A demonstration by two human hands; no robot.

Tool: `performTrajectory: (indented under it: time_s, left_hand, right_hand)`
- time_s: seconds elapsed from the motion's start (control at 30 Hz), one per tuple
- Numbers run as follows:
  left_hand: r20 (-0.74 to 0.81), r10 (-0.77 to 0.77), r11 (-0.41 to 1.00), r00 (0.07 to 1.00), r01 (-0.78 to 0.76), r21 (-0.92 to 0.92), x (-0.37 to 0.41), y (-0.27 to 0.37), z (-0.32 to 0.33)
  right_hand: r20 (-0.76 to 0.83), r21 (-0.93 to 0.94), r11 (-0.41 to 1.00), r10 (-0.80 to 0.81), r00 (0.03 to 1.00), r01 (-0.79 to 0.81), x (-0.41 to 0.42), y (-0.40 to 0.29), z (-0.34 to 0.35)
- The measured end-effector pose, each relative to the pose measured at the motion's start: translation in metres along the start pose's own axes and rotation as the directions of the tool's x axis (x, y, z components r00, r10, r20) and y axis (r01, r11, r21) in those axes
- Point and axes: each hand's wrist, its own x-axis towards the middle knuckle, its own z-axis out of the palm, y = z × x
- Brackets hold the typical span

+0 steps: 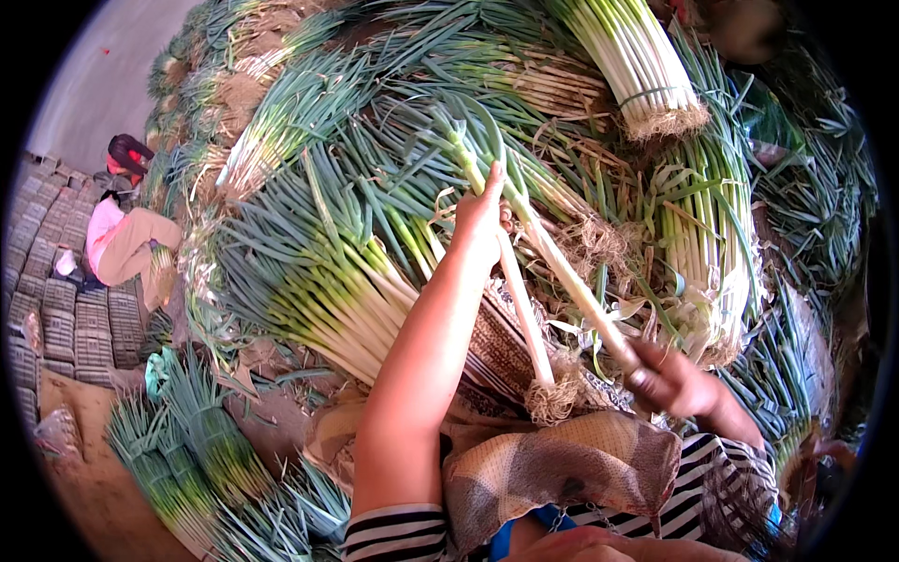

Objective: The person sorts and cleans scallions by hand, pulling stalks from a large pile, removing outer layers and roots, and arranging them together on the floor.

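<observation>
My left hand (pixel 481 221) is closed around a long green onion (pixel 518 302), whose root tuft (pixel 553 400) hangs above my lap. A second, thicker green onion (pixel 562 270) slants past the fingers of that hand; I cannot tell whether they hold it too. Around its lower white end my right hand (pixel 678 383) is closed, slightly blurred, hiding the root end. Beneath my left forearm lies a spread of green onions (pixel 337 302) with white stems, their lower ends partly hidden by the arm.
Tied bundles of green onions stand upper right (pixel 653 84) and lower left (pixel 218 435). Loose heaps (pixel 295 119) fill the far side. A checked cloth (pixel 562 471) covers my lap. At left, two people (pixel 130 235) are beside stacked grey blocks (pixel 60 309).
</observation>
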Motion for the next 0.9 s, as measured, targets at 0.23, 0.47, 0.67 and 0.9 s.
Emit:
performTrajectory:
  time_s: [0.23, 0.47, 0.67, 0.9]
  left_hand:
    - [0.157, 0.123, 0.962, 0.980, -0.078, -0.261, -0.026, 0.013, -0.014]
    - [0.265, 0.158, 0.968, 0.951, -0.096, -0.233, -0.057, 0.002, -0.012]
    - [0.207, 0.169, 0.962, 0.964, -0.116, -0.246, -0.045, -0.003, -0.060]
    - [0.073, 0.121, 0.986, 0.990, -0.111, -0.126, -0.043, -0.007, -0.063]
  right_hand:
    - [-0.030, -0.491, 0.847, -0.248, 0.968, 0.202, 0.038, 0.045, 0.014]
    - [-0.538, -0.203, 0.827, -0.541, 0.647, 0.524, 0.173, -0.009, 0.014]
    - [-0.490, -0.127, 0.830, -0.528, 0.694, 0.543, 0.217, -0.013, 0.039]
    - [-0.400, -0.192, 0.908, -0.419, 0.815, 0.372, 0.211, -0.014, 0.038]
